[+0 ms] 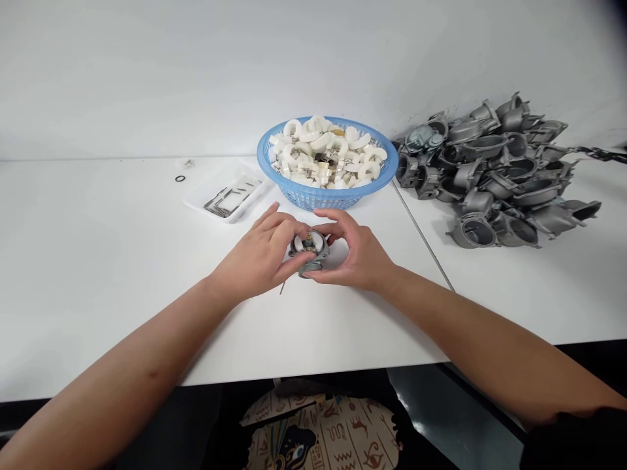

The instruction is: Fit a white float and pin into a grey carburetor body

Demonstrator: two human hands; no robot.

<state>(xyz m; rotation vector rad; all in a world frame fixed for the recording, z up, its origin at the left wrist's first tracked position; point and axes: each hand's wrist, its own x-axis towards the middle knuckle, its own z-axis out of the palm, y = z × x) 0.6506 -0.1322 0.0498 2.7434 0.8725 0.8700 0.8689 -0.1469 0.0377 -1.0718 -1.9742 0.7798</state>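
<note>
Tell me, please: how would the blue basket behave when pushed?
The blue basket would probably feel heavy, being heaped with white parts. Its slotted wall may flex, and parts piled above the rim could spill.

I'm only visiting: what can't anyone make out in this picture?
All in the head view:
Metal part: sides partly hidden by the left hand and right hand.
Thin rod: far end hidden by the left hand.
White pieces: lower ones hidden by those on top.
Clear bit: too small to identify.
Sleeve: cut off by the picture's edge.
</note>
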